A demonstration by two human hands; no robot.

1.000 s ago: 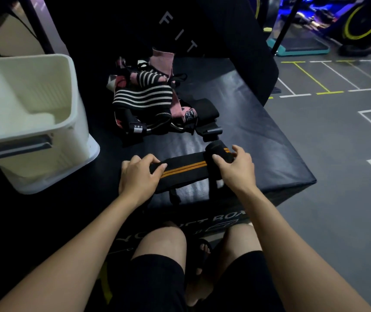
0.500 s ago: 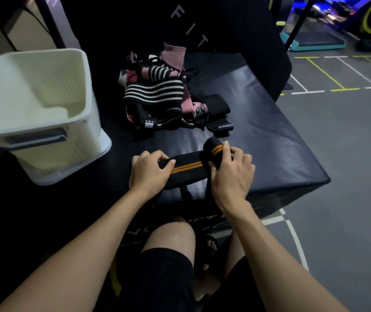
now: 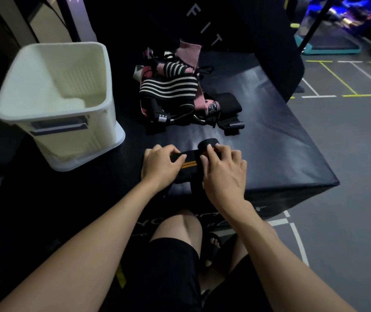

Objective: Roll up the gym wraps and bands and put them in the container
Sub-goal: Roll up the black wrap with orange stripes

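The work surface is a large black padded vinyl box (image 3: 258, 136) with a smooth, slightly glossy top; white lettering on its near side face is too dark to read. A black elastic wrap with orange centre stripes (image 3: 190, 164) lies flat near the box's near edge, its right end wound into a small roll. The left hand (image 3: 160, 166) grips the flat left end with curled fingers; the right hand (image 3: 223, 174) has its fingers curled over the rolled end. A cream rectangular plastic container (image 3: 54, 113) stands on the box to the left, well apart from the wrap. A loose pile of black-and-white striped, pink and black wraps and bands (image 3: 177, 97) lies behind the hands, near the middle of the box. A tall black pad lettered "FIT" (image 3: 236, 30) rises behind the pile. To the right lies grey gym flooring (image 3: 348, 154) marked with white and yellow lines; blue-lit equipment, blurred, stands at the far right.
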